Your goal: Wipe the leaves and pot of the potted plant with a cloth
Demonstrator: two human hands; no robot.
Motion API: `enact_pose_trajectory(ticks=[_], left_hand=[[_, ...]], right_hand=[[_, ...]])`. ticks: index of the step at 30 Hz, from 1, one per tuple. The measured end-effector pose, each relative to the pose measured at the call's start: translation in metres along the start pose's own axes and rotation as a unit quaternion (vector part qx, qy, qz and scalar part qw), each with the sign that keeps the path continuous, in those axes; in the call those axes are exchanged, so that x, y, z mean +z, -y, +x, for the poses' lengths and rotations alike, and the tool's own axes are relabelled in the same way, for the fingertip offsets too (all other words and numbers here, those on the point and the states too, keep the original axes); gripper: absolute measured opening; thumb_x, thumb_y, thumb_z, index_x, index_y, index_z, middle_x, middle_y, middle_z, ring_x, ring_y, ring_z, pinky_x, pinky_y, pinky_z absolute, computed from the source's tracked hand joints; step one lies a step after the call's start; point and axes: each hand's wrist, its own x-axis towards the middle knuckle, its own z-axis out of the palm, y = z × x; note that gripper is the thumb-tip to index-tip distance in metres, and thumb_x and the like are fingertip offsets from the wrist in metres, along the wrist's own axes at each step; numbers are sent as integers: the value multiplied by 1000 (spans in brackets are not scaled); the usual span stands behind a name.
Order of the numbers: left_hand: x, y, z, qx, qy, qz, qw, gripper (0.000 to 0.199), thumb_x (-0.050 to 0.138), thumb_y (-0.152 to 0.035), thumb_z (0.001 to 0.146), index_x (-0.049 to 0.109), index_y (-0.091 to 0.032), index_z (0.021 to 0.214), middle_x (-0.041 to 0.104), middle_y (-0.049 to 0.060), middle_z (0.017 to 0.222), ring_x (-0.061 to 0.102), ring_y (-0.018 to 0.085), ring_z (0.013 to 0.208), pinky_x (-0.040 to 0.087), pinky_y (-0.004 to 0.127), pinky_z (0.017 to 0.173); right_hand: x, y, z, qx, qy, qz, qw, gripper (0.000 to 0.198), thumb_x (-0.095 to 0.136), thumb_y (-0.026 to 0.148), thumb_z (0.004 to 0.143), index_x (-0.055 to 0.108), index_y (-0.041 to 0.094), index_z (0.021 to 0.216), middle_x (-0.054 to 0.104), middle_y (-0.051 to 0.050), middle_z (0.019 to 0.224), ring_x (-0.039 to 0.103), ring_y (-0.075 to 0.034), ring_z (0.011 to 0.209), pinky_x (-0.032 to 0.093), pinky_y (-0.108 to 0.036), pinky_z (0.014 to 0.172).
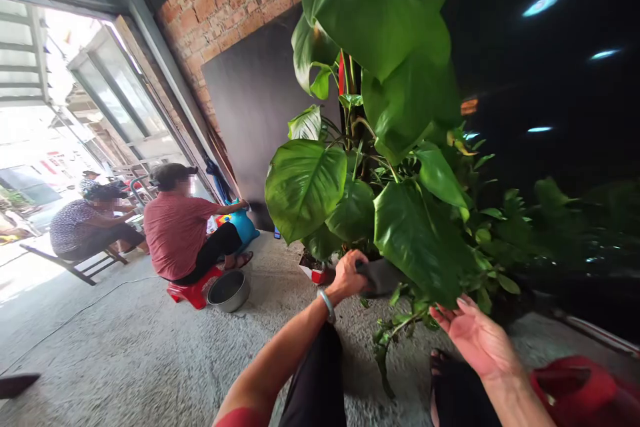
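A tall potted plant (pixel 425 240) with broad glossy green leaves stands in front of me. Its grey pot (pixel 387 278) shows under the leaves. Curled at the left side of the pot's rim, my left hand (pixel 350 275) is closed on it; leaves and the hand itself hide part of the grip. A small dark spot shows at its fingers, too small to name. My right hand (pixel 475 333) is open, palm up, its fingertips at the lower tip of a big hanging leaf. Trailing green stems (pixel 395 330) hang down between my two hands.
A small red and white pot (pixel 316 271) stands left of the plant. Farther left, a person (pixel 175 233) sits on a red stool (pixel 193 290) beside a metal basin (pixel 229 290). Another sits on a bench (pixel 83 265). A red bag-like thing (pixel 580 387) lies at lower right.
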Motion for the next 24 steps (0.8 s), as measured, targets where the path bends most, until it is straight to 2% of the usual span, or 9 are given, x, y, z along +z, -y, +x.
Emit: enact_pose_trajectory(ticks=[2,5,8,11,13,17,19,21,24], left_hand=[[-5,-12,22,49,-50,2,998,39,75,-5,57,70,-19,93,68,0,92,63,20,91,51,32,85],[16,-26,54,60,-103,40,992,41,75,-8,67,70,-19,106,71,8,111,65,26,106,52,37,95],[53,-11,49,18,-37,108,993,42,73,-6,69,69,-20,108,68,14,125,61,32,120,51,42,100],[70,26,8,-14,93,134,986,40,73,0,59,69,-21,92,70,8,114,65,30,112,53,39,93],[61,46,-17,-1,131,128,983,39,72,0,54,68,-21,86,71,5,107,66,26,105,53,35,89],[22,41,-11,59,41,116,991,47,72,-3,52,71,-22,95,69,5,108,65,26,101,52,34,85],[12,22,18,68,-34,115,990,47,72,-6,56,72,-21,100,69,8,109,65,27,102,53,36,85],[16,7,44,60,-81,122,987,41,71,-8,62,73,-21,101,69,10,111,64,30,109,53,39,91],[37,13,50,43,-57,148,986,36,71,-6,64,72,-20,97,70,11,108,63,32,112,51,41,96]], right_hand=[[10,4,1,-6,-15,9,1000,27,85,21,61,69,28,82,80,2,90,74,-21,85,67,-44,79],[15,2,4,-45,-10,-48,998,29,85,33,58,69,29,81,80,1,93,73,-25,94,65,-49,86],[-12,-11,4,-66,-54,-257,963,34,84,49,55,73,28,79,81,-3,90,74,-30,99,61,-49,90],[-65,-34,-3,-71,-42,-500,862,40,75,61,60,80,27,81,83,-8,91,76,-36,98,59,-50,90],[-102,-51,-10,-127,7,-619,775,35,69,59,63,80,29,78,84,-9,91,76,-38,99,57,-54,94],[-146,-79,-15,-294,79,-758,577,17,65,42,69,78,32,73,84,-5,93,75,-39,109,48,-61,103],[-149,-87,-10,-328,74,-770,541,17,63,40,74,77,31,75,83,-5,91,77,-34,99,50,-56,96],[-145,-92,-5,-351,68,-768,531,18,61,40,78,76,30,76,83,-5,88,77,-30,91,51,-50,89],[-141,-95,-2,-371,73,-770,513,16,61,37,79,75,30,77,82,-3,88,76,-29,92,49,-48,89]])
